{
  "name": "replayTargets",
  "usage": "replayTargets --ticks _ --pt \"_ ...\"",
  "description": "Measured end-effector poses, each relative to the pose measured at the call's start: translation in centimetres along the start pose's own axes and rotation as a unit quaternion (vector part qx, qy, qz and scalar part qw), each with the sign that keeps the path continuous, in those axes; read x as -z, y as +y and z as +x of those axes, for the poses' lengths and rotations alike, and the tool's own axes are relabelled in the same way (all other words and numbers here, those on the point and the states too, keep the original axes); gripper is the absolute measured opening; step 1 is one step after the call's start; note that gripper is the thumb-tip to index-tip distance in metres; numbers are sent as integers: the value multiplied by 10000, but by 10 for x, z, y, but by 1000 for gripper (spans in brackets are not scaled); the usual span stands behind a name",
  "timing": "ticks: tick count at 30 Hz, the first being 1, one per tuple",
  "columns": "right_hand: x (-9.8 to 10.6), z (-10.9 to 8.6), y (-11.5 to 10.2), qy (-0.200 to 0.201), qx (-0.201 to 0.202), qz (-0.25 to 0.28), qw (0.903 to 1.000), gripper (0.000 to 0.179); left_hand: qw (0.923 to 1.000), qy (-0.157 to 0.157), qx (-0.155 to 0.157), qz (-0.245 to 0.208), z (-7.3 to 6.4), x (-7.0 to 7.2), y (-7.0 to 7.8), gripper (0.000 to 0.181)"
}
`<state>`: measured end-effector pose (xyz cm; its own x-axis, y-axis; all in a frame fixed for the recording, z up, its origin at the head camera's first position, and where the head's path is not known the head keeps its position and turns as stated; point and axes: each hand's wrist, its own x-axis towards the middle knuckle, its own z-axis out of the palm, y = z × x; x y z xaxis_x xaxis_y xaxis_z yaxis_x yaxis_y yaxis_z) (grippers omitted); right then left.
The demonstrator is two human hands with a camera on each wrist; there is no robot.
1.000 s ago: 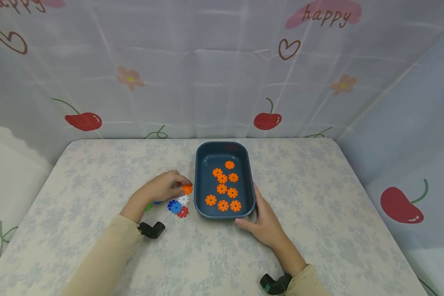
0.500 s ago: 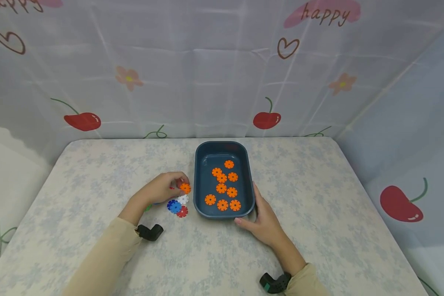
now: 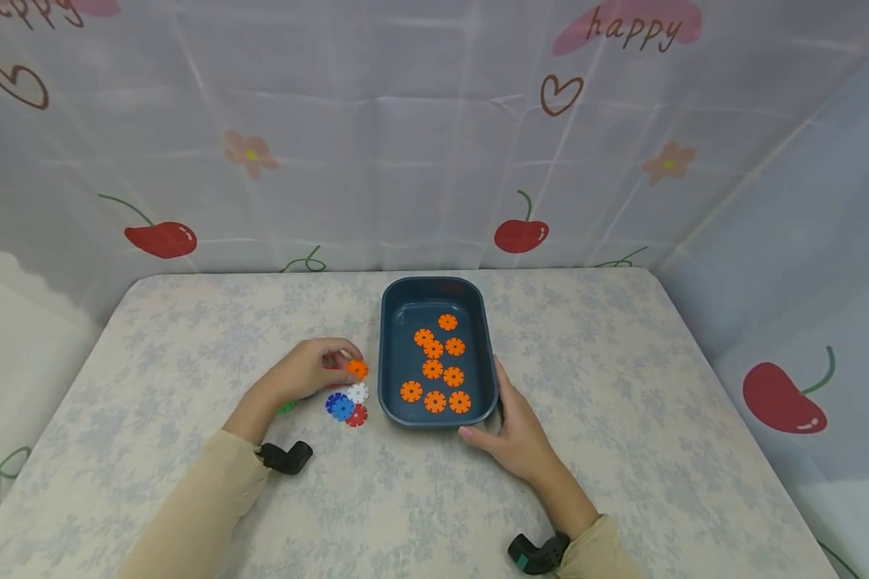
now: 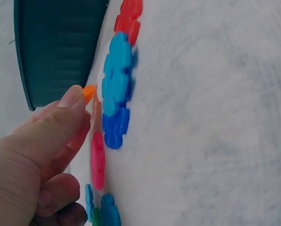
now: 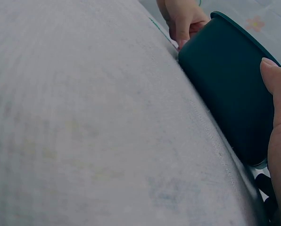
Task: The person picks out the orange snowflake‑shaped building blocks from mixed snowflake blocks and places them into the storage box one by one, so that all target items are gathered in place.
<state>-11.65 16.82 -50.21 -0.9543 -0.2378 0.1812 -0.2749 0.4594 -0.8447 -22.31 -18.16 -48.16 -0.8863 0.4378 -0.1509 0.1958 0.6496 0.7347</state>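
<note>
My left hand [image 3: 300, 371] pinches an orange notched plastic disc [image 3: 357, 369] between thumb and fingers, just left of the dark blue tray [image 3: 398, 310]. In the left wrist view only the edge of this orange disc [image 4: 89, 93] shows past the thumb. Beneath and beside the hand lie a white disc [image 3: 359, 392], blue discs [image 3: 343, 408], a red disc [image 3: 358, 415] and a partly covered green disc [image 3: 287, 407]. My right hand [image 3: 517, 438] holds the tray by its near right corner, thumb at the front and fingers along the side.
Several orange discs [image 3: 433, 369] lie flat inside the tray, two of them overlapping. A pinkish-red disc [image 4: 98, 162] lies close to the left fingers. The patterned tabletop [image 3: 586, 354] meets a printed curtain [image 3: 405, 177] at its back edge.
My left hand has drawn slightly left, away from the tray, with the orange disc still pinched. The right hand stays on the tray.
</note>
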Motion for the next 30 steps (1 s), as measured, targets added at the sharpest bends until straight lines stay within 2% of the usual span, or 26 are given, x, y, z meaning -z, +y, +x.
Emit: replayTargets --ticks 6,10,14,22,30 --pt "-3 0 15 -42 -41 -65 10000 116 9980 468 251 -342 1 12 3 30" --pt "-2 0 16 -25 -78 -139 9999 116 9950 706 213 -677 4 23 11 29" --pt "-2 0 11 -15 -97 -180 9998 116 9929 799 112 -876 11 31 25 31" --pt "7 -2 -22 -82 12 153 9998 110 9947 503 -45 -898 32 37 60 34" --pt "8 -2 -26 -101 8 129 9999 109 9980 10 -376 -508 60 38 87 32"
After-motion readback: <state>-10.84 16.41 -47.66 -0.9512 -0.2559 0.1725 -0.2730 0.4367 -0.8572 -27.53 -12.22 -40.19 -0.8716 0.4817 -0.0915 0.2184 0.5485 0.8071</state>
